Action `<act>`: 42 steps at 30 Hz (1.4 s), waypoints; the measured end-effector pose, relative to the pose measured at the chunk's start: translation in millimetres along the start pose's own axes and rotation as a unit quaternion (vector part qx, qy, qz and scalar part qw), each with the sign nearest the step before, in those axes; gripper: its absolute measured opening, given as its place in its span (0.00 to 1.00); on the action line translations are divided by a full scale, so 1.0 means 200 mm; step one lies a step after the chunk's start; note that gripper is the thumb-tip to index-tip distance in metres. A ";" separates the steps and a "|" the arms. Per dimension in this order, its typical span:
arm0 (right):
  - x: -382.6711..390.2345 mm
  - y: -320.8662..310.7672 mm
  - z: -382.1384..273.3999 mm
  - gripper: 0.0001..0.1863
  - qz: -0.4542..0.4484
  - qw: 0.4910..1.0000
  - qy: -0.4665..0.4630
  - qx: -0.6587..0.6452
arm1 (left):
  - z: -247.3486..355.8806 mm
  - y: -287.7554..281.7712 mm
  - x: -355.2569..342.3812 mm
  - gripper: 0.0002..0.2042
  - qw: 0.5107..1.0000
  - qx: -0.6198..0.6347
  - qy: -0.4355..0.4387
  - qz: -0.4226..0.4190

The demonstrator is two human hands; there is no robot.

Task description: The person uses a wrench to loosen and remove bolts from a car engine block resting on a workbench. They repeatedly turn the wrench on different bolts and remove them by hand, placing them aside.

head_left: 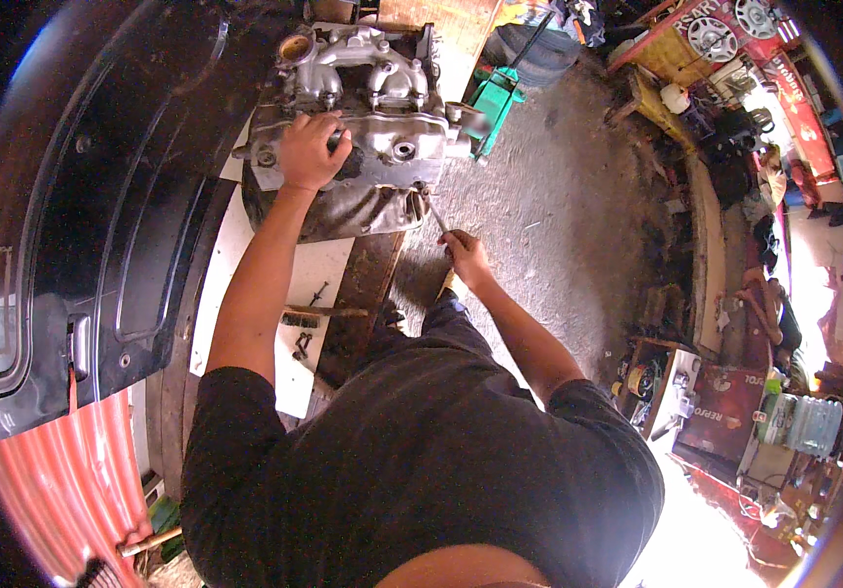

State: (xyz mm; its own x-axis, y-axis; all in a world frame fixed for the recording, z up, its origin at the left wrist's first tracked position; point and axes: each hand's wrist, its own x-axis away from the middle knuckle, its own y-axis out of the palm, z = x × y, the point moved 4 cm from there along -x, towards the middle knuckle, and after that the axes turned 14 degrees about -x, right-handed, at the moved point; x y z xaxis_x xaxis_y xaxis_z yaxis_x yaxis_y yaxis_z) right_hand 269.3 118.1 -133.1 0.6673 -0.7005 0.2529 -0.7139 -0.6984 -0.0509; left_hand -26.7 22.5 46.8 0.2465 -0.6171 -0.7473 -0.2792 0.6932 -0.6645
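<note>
Clamped in the right hand, a tool is being held at the upper-centre engine; poor seating might cause slipping.

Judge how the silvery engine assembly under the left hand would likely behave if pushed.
The engine assembly is probably heavy and stiff, since it looks like bulky cast metal. Its broad, boxy shape makes rolling unlikely.

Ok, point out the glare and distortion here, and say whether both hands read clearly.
Head view: white glare washes out the lower right; same view, fisheye distortion curves the black panel at left toward a dark rim; same view, the left hand on the engine and the right hand gripping a metal tool read clearly.
</note>
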 end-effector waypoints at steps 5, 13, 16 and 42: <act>-0.02 0.11 0.07 0.17 0.023 0.998 0.004 -0.059 | 0.00 -0.01 -0.01 0.08 1.000 0.004 0.000 -0.003; -0.03 0.14 0.09 0.17 0.052 0.998 -0.027 -0.029 | -0.01 0.00 -0.01 0.08 1.000 0.019 -0.005 -0.019; -0.05 0.13 0.09 0.16 0.058 0.998 -0.030 -0.017 | 0.00 -0.01 -0.02 0.07 1.000 0.019 -0.001 -0.014; -0.06 -0.01 -1.12 0.24 -0.114 0.844 -0.125 0.510 | 0.01 -0.03 0.00 0.08 1.000 -0.005 0.006 0.011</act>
State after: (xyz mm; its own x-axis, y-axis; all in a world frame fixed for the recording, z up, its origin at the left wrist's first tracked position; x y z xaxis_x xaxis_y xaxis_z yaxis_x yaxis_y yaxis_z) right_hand 215.2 160.4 81.0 0.8778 -0.4505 0.1629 -0.0926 -0.4932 -0.8650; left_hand -23.3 18.5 51.3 0.2299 -0.6067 -0.7610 -0.2927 0.7026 -0.6486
